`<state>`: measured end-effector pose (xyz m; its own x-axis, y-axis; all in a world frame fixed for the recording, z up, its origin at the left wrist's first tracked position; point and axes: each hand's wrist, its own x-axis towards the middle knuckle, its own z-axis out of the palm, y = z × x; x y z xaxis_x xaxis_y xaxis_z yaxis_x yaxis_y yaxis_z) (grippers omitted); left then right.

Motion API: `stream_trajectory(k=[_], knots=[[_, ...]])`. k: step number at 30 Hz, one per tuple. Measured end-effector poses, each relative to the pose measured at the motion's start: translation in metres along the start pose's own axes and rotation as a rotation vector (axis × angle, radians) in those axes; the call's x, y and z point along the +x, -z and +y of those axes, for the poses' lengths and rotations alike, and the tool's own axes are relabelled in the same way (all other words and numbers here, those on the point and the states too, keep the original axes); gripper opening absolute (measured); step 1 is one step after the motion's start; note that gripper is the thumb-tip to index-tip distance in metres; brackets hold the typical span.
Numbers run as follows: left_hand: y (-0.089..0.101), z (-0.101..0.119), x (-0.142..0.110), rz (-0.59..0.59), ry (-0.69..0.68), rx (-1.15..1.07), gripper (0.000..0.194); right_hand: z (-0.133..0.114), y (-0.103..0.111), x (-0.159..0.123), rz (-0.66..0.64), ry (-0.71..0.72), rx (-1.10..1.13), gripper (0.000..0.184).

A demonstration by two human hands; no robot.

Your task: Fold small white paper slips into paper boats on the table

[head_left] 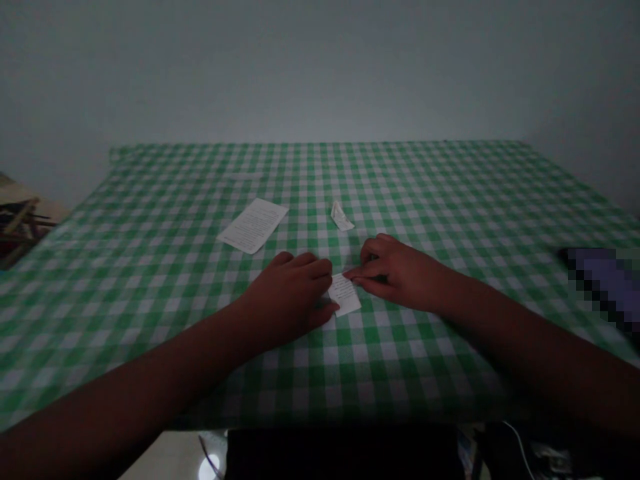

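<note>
A small piece of printed paper (345,295) lies on the checked tablecloth between my two hands. My left hand (293,293) is closed at its left side, the thumb on the lower left edge and the curled fingers at the upper left. With thumb and forefinger, my right hand (393,272) pinches the paper's upper right edge. Beyond my hands sits a small folded paper piece (341,217), partly raised off the cloth. Further left, a larger printed sheet (254,225) rests flat at a slant.
A green and white checked tablecloth (450,200) covers the table up to the pale wall (320,67). A faint white strip (243,176) lies toward the back left. At the right edge is a dark, partly pixelated object (605,280). Wooden pieces (23,223) show beyond the left edge.
</note>
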<state>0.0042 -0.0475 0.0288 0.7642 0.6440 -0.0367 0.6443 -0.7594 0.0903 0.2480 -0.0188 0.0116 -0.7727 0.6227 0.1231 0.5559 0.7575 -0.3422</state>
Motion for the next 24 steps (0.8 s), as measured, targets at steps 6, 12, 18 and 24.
stream_trajectory(k=[6, 12, 18, 24], knots=[[-0.0021, -0.0002, -0.0010, 0.030, -0.019, 0.010, 0.023, -0.0014, 0.0026, 0.0013, -0.001, -0.038, 0.000, 0.024], [-0.0070, -0.0026, -0.0008, 0.099, -0.081, -0.001, 0.016, -0.0032, 0.0032, 0.0020, -0.006, -0.008, 0.029, 0.023], [-0.0091, -0.0051, 0.0015, 0.069, -0.093, -0.048, 0.016, -0.0060, 0.0041, 0.0005, 0.067, 0.021, 0.076, 0.024], [-0.0057, -0.0051, 0.0039, 0.049, -0.096, -0.068, 0.017, -0.0081, 0.0025, 0.0005, -0.035, 0.028, -0.013, 0.026]])
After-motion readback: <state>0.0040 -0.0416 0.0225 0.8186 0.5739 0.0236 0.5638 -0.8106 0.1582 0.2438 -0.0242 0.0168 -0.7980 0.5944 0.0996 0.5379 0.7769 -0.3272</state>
